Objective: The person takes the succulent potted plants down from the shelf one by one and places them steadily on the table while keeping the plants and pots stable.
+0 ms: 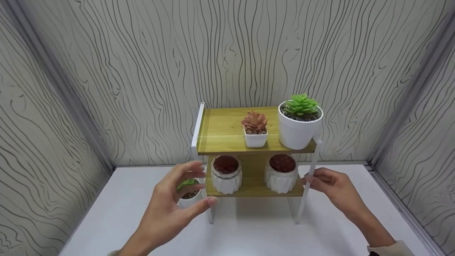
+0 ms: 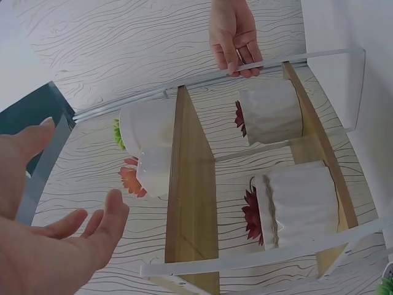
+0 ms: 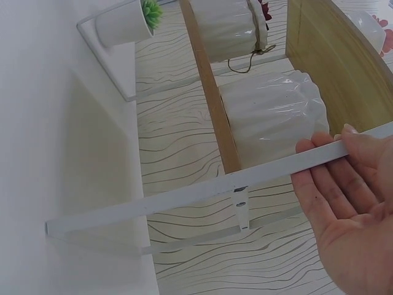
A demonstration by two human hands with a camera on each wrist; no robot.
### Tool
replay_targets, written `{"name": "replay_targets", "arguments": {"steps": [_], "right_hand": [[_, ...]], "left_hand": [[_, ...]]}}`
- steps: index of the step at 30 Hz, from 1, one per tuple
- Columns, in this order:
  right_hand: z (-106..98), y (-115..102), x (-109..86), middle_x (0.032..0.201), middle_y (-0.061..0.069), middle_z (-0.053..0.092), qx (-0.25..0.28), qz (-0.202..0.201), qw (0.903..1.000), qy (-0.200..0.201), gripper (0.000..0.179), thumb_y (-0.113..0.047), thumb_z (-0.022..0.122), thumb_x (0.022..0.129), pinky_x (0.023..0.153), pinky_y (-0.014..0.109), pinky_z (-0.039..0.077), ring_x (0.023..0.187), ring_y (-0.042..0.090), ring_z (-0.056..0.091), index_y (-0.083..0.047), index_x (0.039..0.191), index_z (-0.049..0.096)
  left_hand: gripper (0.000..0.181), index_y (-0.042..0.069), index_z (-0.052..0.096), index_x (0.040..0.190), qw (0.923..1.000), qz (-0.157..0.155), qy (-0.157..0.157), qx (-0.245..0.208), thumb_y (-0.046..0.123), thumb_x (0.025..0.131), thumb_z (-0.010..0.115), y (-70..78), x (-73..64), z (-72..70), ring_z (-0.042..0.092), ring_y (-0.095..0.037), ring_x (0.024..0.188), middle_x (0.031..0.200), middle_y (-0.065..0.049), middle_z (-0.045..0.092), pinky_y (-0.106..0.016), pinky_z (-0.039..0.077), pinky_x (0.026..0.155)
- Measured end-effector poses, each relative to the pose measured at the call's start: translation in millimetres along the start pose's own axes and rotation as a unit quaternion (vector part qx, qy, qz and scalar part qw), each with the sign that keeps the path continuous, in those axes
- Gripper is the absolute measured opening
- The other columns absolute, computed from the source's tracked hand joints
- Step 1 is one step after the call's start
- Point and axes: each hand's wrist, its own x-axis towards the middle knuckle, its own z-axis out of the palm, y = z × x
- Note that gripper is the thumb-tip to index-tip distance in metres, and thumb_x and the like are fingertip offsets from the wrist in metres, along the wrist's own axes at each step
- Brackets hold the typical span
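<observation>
Shelf [image 1: 227, 131] looks light and stiff, pots loose; right hand [image 1: 332, 188] touches its right white leg [image 1: 308, 181], left hand [image 1: 170, 206] open, near.

shelf [image 1: 224, 129] – yellow wood, white frame | pots [image 1: 298, 133] – white | wall [image 1: 142, 71] – wavy-lined

top board: left half bare [image 1: 218, 129], two pots crowd right | lower board: gap between ribbed pots [image 1: 253, 177] | small pot [image 1: 189, 195] blocks shelf's left side | table [image 1: 249, 234] in front open
</observation>
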Motion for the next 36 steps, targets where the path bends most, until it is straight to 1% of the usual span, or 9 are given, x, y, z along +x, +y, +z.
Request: {"name": "replay_targets", "arguments": {"steps": [3, 8, 14, 18, 22, 25, 27, 32, 36], "right_hand": [[-0.1, -0.4, 0.3, 0.112, 0.014, 0.080, 0.002, 0.001, 1.0000, -0.002, 0.029, -0.026, 0.068, 0.104, 0.097, 0.021, 0.059, 0.109, 0.005, 0.073, 0.000, 0.116, 0.072], [0.3, -1.1, 1.0, 0.110, 0.014, 0.080, -0.004, 0.003, 1.0000, 0.002, 0.029, -0.027, 0.068, 0.103, 0.096, 0.021, 0.059, 0.109, 0.005, 0.074, 0.000, 0.115, 0.072], [0.8, -1.3, 1.5, 0.112, 0.015, 0.080, -0.008, 0.011, 0.9999, 0.004, 0.030, -0.028, 0.069, 0.103, 0.095, 0.020, 0.059, 0.108, 0.004, 0.073, -0.001, 0.117, 0.072], [0.8, -0.3, 1.6, 0.112, 0.014, 0.080, -0.007, 0.014, 0.9999, 0.005, 0.031, -0.027, 0.069, 0.102, 0.094, 0.020, 0.059, 0.108, 0.004, 0.074, -0.001, 0.118, 0.072], [0.4, 0.0, 1.7, 0.112, 0.013, 0.080, -0.007, 0.013, 0.9999, 0.006, 0.032, -0.028, 0.070, 0.102, 0.094, 0.020, 0.060, 0.107, 0.005, 0.074, -0.001, 0.119, 0.072], [0.0, 0.2, 1.6, 0.113, 0.014, 0.080, -0.006, 0.010, 0.9999, 0.004, 0.032, -0.028, 0.069, 0.103, 0.095, 0.021, 0.060, 0.107, 0.006, 0.074, -0.001, 0.119, 0.071], [-0.1, 0.6, 1.5, 0.114, 0.015, 0.079, -0.006, 0.007, 1.0000, 0.003, 0.032, -0.028, 0.069, 0.103, 0.095, 0.021, 0.060, 0.107, 0.007, 0.075, -0.001, 0.120, 0.071], [0.0, 1.7, 0.2, 0.114, 0.016, 0.079, 0.003, 0.011, 0.9999, 0.010, 0.030, -0.027, 0.069, 0.103, 0.095, 0.021, 0.060, 0.107, 0.007, 0.075, -0.001, 0.118, 0.072], [-1.3, 1.8, -1.2, 0.115, 0.016, 0.079, 0.012, 0.015, 0.9998, 0.004, 0.033, -0.028, 0.070, 0.102, 0.097, 0.023, 0.060, 0.109, 0.007, 0.075, 0.000, 0.120, 0.071]], "left_hand": [[0.066, 0.014, 0.057, 0.136, 0.9998, 0.011, -0.014, -0.004, 0.022, 0.081, 0.093, 3.9, 4.4, 2.3, 0.066, -0.018, 0.123, 0.132, -0.006, 0.062, -0.028, 0.061, 0.100], [0.066, 0.012, 0.056, 0.131, 0.9984, 0.027, -0.049, -0.003, 0.025, 0.079, 0.094, 9.2, 13.2, 7.6, 0.065, -0.022, 0.123, 0.129, -0.007, 0.063, -0.027, 0.061, 0.098], [0.072, 0.014, 0.058, 0.138, 0.9961, 0.014, -0.085, 0.017, 0.030, 0.078, 0.095, 11.7, 26.6, 10.8, 0.064, -0.023, 0.125, 0.132, -0.006, 0.064, -0.026, 0.060, 0.098], [0.077, 0.013, 0.058, 0.141, 0.9945, 0.018, -0.094, 0.042, 0.034, 0.077, 0.095, 13.6, 33.6, 11.9, 0.064, -0.022, 0.124, 0.133, -0.005, 0.063, -0.025, 0.060, 0.099], [0.086, 0.007, 0.056, 0.147, 0.9930, 0.032, -0.091, 0.069, 0.036, 0.076, 0.095, 17.9, 40.4, 10.9, 0.066, -0.022, 0.123, 0.136, -0.005, 0.062, -0.024, 0.059, 0.099], [0.090, 0.005, 0.054, 0.149, 0.9920, 0.032, -0.090, 0.082, 0.035, 0.076, 0.096, 21.5, 47.1, 9.6, 0.068, -0.023, 0.122, 0.140, -0.007, 0.061, -0.024, 0.059, 0.099], [0.090, 0.008, 0.054, 0.150, 0.9911, 0.025, -0.094, 0.090, 0.036, 0.075, 0.096, 23.9, 52.6, 9.5, 0.068, -0.024, 0.124, 0.141, -0.007, 0.061, -0.027, 0.059, 0.101], [0.093, 0.016, 0.050, 0.152, 0.9885, -0.009, -0.113, 0.099, 0.039, 0.074, 0.097, 29.4, 68.7, 11.8, 0.063, -0.028, 0.136, 0.151, -0.007, 0.058, -0.042, 0.055, 0.111], [0.096, 0.018, 0.048, 0.153, 0.9876, -0.032, -0.114, 0.104, 0.040, 0.074, 0.097, 32.8, 79.8, 14.7, 0.063, -0.032, 0.136, 0.155, -0.008, 0.054, -0.046, 0.056, 0.110]]}}
